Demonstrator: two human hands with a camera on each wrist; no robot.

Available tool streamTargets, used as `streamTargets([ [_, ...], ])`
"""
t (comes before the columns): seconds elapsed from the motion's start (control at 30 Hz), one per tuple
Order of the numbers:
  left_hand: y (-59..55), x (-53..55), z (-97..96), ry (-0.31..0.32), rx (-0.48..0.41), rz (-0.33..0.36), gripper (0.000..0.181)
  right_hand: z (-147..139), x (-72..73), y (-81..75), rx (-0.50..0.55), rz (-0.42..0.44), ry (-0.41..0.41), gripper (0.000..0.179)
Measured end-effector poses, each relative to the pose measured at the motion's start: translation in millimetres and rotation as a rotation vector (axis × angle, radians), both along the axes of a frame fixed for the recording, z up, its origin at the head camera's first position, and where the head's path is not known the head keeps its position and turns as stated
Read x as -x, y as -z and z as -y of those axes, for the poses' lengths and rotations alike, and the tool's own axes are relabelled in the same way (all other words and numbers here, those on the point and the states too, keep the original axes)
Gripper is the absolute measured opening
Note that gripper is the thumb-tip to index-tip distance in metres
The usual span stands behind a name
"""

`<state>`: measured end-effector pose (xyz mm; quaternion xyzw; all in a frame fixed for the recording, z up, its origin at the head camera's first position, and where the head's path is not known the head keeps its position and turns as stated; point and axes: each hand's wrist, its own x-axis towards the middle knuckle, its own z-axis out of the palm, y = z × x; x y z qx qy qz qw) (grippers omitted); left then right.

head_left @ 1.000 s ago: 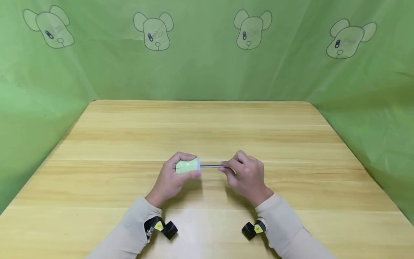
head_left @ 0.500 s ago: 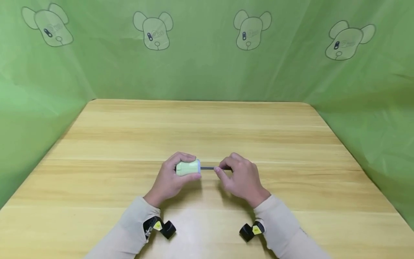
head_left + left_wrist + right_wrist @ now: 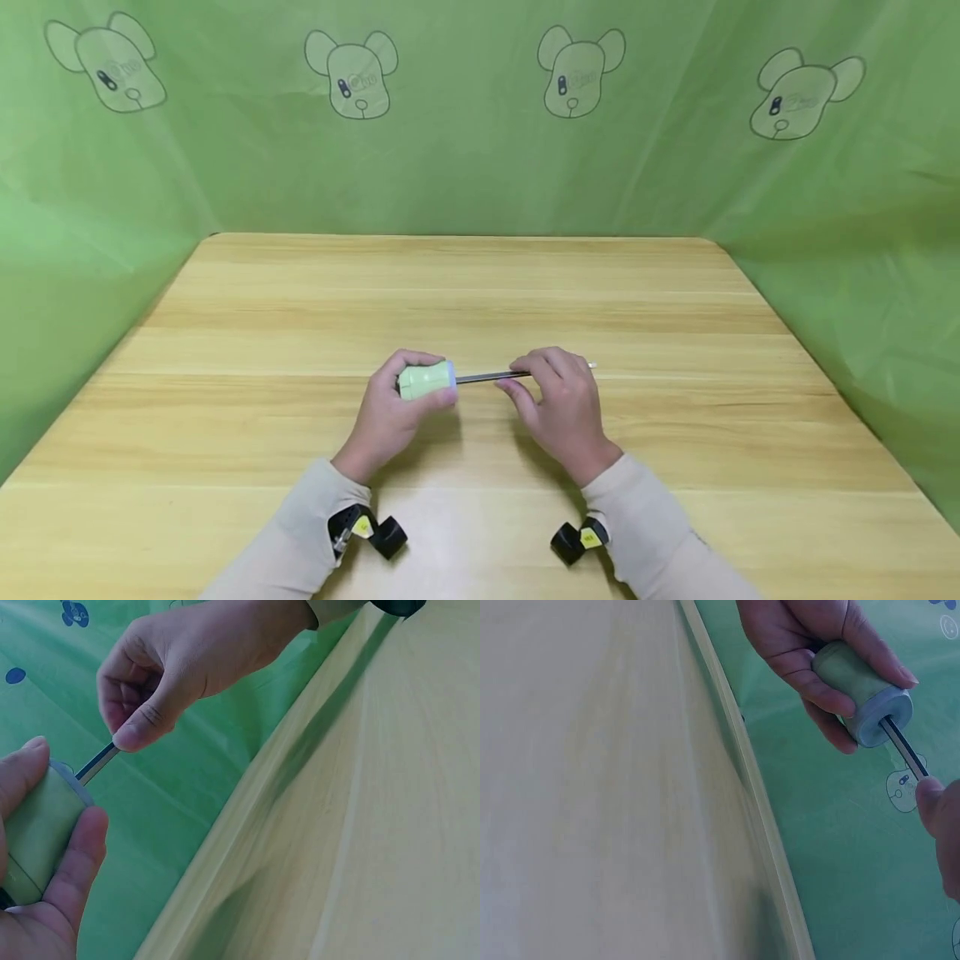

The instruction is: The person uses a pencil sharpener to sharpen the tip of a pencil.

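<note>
A light green pencil sharpener [image 3: 425, 382] with a pale blue end is gripped by my left hand [image 3: 386, 417], thumb on the near side and fingers over the far side. A thin dark pencil with lighter stripes [image 3: 480, 378] has one end in the hole of that blue face, plainly seen in the right wrist view. My right hand [image 3: 566, 408] pinches the pencil between thumb and fingers, a short way from the sharpener [image 3: 862, 697]. A pale pencil end shows just beyond the right knuckles. Both hands are above the table, and the pencil's inner tip is hidden.
Under the hands spreads a wood-grain table [image 3: 480, 292]. Green sheeting [image 3: 465, 175] with printed bear heads stands behind it and along both sides. Black wrist cameras [image 3: 390, 537] sit at the cuffs of the light sleeves.
The right hand's fingers have shifted along the pencil and regripped it. The pencil now slants up toward the right, its far end showing past the hand. The left hand has moved slightly left.
</note>
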<state>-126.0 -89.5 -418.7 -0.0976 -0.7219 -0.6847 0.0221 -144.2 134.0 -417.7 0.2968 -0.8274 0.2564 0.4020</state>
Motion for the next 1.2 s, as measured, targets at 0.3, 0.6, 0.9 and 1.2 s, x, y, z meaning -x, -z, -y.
streamTargets([
  [0.3,3.8,-5.0,-1.6,0.042,0.020,0.034,0.038,0,-4.9,4.5,-0.001,-0.109,0.058,0.038],
  [0.6,2.3,-3.8,0.1,0.091,0.060,-0.016,0.039,-2,-1.4,7.7,0.035,-0.179,0.010,0.049],
  [0.9,3.0,-4.4,-1.0,0.134,0.135,-0.168,0.039,-7,-12.2,-12.2,-0.020,0.516,-0.049,0.040],
  [1.2,5.3,-3.5,-4.1,0.092,0.119,-0.147,0.040,-7,-10.5,-5.5,-0.065,0.372,0.074,0.029],
])
